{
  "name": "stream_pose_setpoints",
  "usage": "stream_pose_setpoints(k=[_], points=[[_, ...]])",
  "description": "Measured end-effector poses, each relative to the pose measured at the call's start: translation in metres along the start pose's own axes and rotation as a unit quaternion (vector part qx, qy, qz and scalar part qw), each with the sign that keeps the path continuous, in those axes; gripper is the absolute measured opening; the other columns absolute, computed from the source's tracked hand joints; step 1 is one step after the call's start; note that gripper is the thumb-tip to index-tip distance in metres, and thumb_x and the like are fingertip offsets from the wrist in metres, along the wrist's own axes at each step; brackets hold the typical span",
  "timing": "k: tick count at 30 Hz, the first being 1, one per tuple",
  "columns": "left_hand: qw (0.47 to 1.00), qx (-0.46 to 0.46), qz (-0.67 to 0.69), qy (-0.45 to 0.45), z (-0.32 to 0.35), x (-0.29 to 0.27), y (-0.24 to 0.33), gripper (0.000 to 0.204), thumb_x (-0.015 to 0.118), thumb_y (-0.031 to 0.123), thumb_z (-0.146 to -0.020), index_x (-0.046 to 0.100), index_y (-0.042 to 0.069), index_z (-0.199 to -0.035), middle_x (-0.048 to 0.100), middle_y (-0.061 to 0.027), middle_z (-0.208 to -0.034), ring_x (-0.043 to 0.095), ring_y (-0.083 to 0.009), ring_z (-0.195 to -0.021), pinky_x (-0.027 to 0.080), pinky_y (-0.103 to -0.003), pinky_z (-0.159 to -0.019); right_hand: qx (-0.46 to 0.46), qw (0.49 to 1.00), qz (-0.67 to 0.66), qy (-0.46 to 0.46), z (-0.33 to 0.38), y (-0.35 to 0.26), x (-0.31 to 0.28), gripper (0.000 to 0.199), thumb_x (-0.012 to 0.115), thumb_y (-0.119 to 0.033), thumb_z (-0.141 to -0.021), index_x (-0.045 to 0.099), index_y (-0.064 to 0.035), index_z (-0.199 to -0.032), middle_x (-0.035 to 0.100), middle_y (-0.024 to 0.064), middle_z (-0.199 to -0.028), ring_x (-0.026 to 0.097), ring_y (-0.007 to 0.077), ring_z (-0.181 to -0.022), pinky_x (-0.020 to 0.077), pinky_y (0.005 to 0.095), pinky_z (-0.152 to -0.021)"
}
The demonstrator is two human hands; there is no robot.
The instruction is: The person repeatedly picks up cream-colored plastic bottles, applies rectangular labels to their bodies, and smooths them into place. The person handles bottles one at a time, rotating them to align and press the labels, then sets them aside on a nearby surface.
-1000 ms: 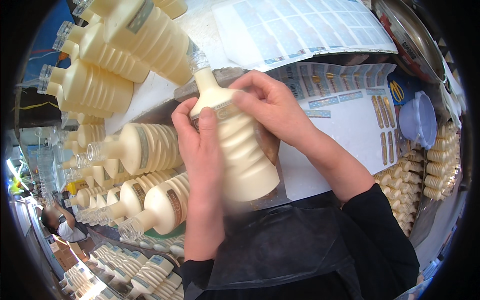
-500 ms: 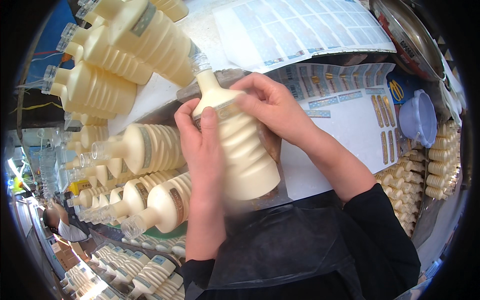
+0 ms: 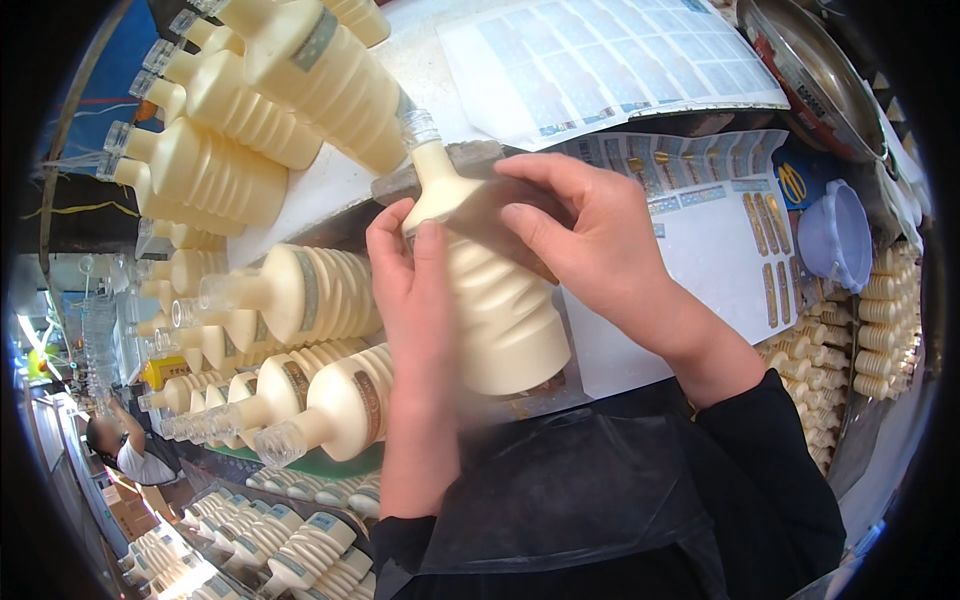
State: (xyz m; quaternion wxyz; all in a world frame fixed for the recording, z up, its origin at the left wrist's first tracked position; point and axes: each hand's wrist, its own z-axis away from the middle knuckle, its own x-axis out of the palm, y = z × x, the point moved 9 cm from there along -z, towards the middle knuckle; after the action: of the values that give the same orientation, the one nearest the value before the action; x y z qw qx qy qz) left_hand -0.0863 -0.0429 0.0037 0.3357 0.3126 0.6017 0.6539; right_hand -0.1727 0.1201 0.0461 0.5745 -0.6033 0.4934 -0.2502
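A cream, ribbed plastic bottle (image 3: 505, 320) with a clear threaded neck leans at the middle, its neck pointing away. My left hand (image 3: 408, 285) grips its left shoulder, thumb lying on the front. Over the right shoulder of the bottle is my right hand (image 3: 590, 225), fingers bent and thumb close to the surface. Between these fingers and the bottle shows a dark brownish, blurred patch (image 3: 485, 212); what it is I cannot make out. The label area on the bottle's shoulder is mostly hidden by it and by my hands.
Similar labelled bottles (image 3: 345, 405) lie stacked at left, and more bottles (image 3: 215, 180) stand upper left. Label sheets (image 3: 640, 290) cover the table at right, with another printed sheet (image 3: 610, 65) behind. A lilac bucket (image 3: 835, 235) and yellow-handled scissors (image 3: 791, 183) are far right.
My right hand has moved slightly right and turned over the bottle's shoulder, and the brownish patch now covers the label area. The bottle stays in my left hand; the view has shifted a little.
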Motion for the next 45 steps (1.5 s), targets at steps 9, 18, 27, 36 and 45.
stream_pose_setpoints(k=[9, 18, 27, 36, 45], points=[[0.990, -0.055, 0.127, 0.020, -0.001, -0.010, -0.021, 0.040, 0.046, 0.025, -0.112, 0.049, -0.002, -0.142, 0.064, -0.0148, -0.129, 0.064, -0.0203, -0.115, 0.052, -0.035, -0.102, 0.027, 0.997, -0.038, 0.069, 0.012, 0.017, -0.017, 0.031, 0.070, -0.004, -0.095, 0.069, 0.0034, -0.125, 0.074, 0.0077, -0.111, 0.068, 0.0090, -0.096, 0.0555, 0.0245, -0.084], [0.981, -0.081, 0.174, 0.007, -0.002, -0.011, -0.028, 0.042, 0.042, 0.023, -0.112, 0.051, -0.004, -0.142, 0.064, -0.0162, -0.132, 0.064, -0.0231, -0.120, 0.051, -0.038, -0.105, 0.068, 0.994, -0.071, 0.053, -0.009, 0.050, -0.028, 0.020, 0.061, -0.015, -0.100, 0.072, -0.0017, -0.110, 0.066, -0.0011, -0.095, 0.058, 0.0069, -0.089, 0.0468, 0.0222, -0.082], [0.978, -0.057, 0.201, -0.012, 0.015, -0.011, -0.007, 0.041, 0.066, 0.011, -0.102, 0.057, -0.003, -0.139, 0.068, -0.0128, -0.127, 0.065, -0.0151, -0.112, 0.053, -0.032, -0.098, 0.152, 0.984, -0.040, -0.078, -0.003, 0.029, 0.020, 0.052, 0.076, -0.036, -0.089, 0.069, -0.0007, -0.127, 0.069, 0.0090, -0.094, 0.065, 0.0148, -0.088, 0.0511, 0.0290, -0.081], [0.984, 0.004, 0.178, 0.004, 0.017, -0.012, -0.006, 0.040, 0.066, 0.014, -0.102, 0.059, -0.004, -0.137, 0.069, -0.0118, -0.125, 0.065, -0.0140, -0.108, 0.053, -0.030, -0.095, 0.123, 0.992, 0.017, -0.031, 0.003, 0.016, 0.016, 0.056, 0.081, -0.035, -0.084, 0.070, -0.0019, -0.128, 0.055, 0.0020, -0.080, 0.054, 0.0100, -0.076, 0.0435, 0.0266, -0.069], [0.981, 0.005, 0.191, 0.013, 0.018, -0.013, -0.011, 0.035, 0.053, 0.018, -0.110, 0.061, -0.004, -0.135, 0.071, -0.0119, -0.121, 0.068, -0.0151, -0.104, 0.056, -0.031, -0.093, 0.114, 0.991, 0.059, -0.030, 0.003, 0.008, 0.016, 0.058, 0.080, -0.040, -0.083, 0.069, -0.0014, -0.125, 0.065, 0.0094, -0.089, 0.063, 0.0170, -0.082, 0.0491, 0.0312, -0.076]])
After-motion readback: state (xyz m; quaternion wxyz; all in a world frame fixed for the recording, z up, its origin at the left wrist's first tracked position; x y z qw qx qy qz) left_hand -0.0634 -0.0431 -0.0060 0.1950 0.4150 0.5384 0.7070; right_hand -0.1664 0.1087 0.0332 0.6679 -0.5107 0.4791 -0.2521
